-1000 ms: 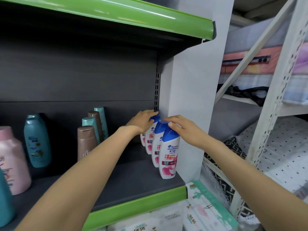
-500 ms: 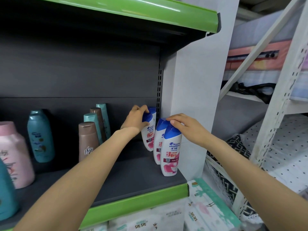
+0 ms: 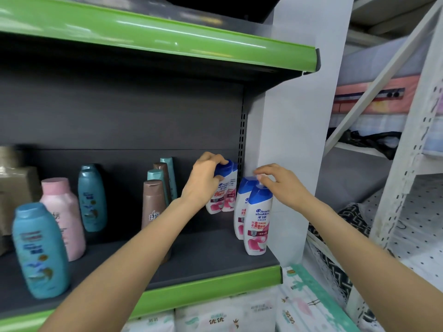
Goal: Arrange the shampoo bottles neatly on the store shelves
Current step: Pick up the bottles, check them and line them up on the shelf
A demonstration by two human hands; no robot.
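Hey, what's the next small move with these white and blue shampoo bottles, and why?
Probably slide the rear bottle, gripped by the left hand, forward behind the front bottles under the right hand; a gap splits the row.

Pale metal rack (image 3: 407,130) at right holds folded bedding (image 3: 374,97), perhaps mattresses.

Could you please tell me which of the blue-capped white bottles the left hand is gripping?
The left hand grips the rear bottle, set apart behind the front bottle under the right hand.

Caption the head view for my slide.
Left hand grips a rear shampoo bottle; right hand touches the front bottle.
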